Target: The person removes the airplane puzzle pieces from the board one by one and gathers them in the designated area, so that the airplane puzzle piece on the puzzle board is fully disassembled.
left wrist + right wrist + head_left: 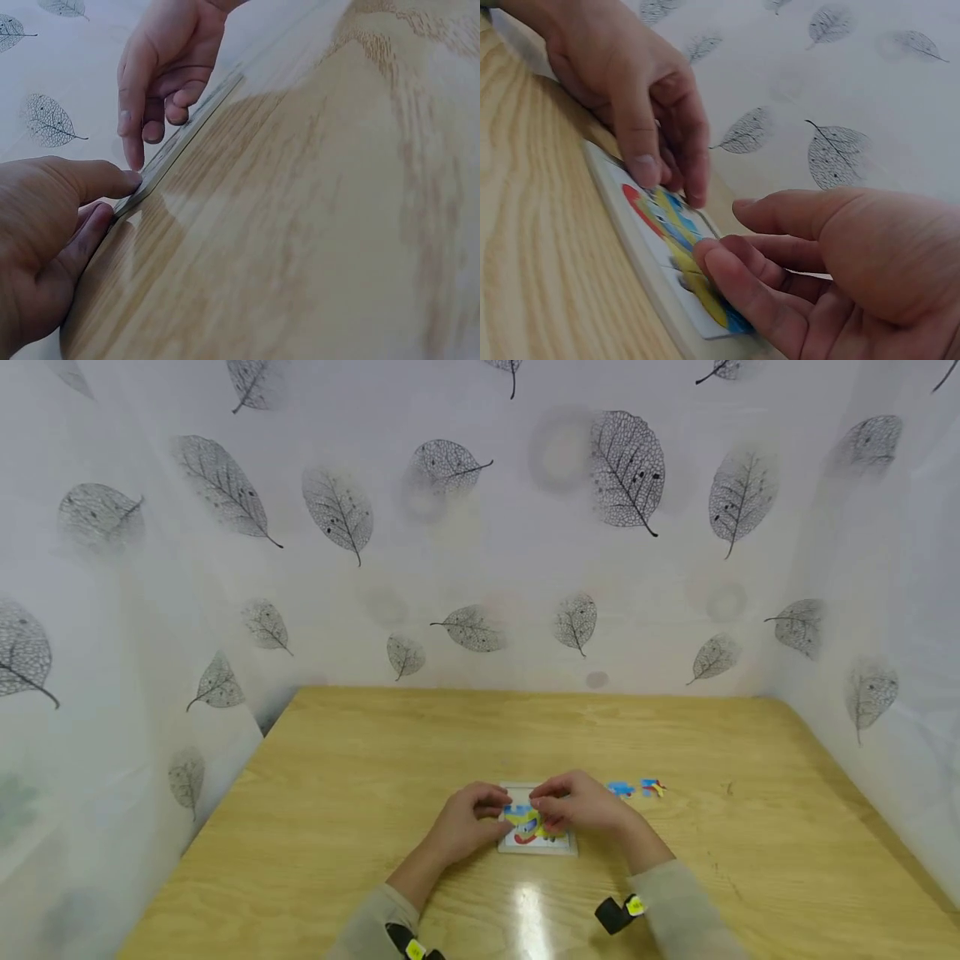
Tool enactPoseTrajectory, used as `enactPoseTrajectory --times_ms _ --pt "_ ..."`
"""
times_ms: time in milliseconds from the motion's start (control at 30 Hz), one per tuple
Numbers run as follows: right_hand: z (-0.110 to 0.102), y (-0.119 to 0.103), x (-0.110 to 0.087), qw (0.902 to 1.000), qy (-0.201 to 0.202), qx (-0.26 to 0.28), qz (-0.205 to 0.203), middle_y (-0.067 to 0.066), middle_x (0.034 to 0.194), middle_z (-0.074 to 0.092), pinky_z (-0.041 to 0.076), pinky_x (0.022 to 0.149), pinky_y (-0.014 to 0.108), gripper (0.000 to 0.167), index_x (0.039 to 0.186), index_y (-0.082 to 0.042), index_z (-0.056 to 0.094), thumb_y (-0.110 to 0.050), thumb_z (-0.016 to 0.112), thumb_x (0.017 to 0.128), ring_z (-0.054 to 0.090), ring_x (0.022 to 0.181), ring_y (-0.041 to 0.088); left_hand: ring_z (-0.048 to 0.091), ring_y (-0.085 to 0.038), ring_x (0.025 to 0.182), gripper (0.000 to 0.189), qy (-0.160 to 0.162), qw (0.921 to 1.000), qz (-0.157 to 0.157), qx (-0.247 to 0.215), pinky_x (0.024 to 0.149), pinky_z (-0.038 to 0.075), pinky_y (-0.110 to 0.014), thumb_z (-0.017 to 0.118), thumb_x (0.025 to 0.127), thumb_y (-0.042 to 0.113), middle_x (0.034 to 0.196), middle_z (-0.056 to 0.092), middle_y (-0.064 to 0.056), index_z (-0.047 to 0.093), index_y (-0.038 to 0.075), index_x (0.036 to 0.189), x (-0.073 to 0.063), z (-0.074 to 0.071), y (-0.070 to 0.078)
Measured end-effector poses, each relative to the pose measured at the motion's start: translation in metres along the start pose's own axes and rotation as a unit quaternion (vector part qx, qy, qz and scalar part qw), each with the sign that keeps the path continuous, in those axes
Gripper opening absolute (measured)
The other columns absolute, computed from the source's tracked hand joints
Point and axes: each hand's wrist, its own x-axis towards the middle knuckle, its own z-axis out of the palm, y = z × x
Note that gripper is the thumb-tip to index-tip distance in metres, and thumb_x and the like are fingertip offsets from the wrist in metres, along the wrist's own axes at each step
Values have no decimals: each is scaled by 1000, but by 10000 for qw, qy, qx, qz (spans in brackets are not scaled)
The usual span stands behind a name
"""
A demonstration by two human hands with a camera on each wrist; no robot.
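A small jigsaw puzzle board (538, 850) with a pale frame lies on the table and shows a yellow and blue picture with a red curve. My left hand (467, 822) holds its left side: in the right wrist view the thumb rests by the near part and the other fingers (697, 180) reach toward the far edge. Over the board's right part is my right hand (840, 262), a fingertip touching the yellow picture and another digit raised apart. I see no loose piece in it. The left wrist view shows the right hand (169, 67) above the thin board edge (176, 154).
Two loose puzzle pieces lie right of the board, a blue one (621, 789) and a red, yellow and blue one (653, 787). The wooden table (360, 760) is backed by a white curtain (517, 560) printed with leaves. Black straps sit at both sleeves.
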Motion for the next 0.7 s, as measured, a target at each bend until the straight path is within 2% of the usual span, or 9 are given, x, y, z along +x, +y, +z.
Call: enactPoseTrajectory --times_ms 267,700 --pt "13 -9 2 9987 -114 -465 -147 12 90 72 61 62 31 32 119 6 66 -18 61 100 67 67 17 68 -28 108 30 -105 9999 72 -29 93 58 -25 78 85 7 126 60 -15 68 1 112 1 -2 1" --pt "25 -11 7 9981 445 -406 -132 9 85 64 57 58 26 12 102 1 64 -9 65 95 63 64 15 65 -29 111 39 -282 9992 279 13 98 56 -28 80 83 6 123 62 -14 64 3 118 0 -2 0"
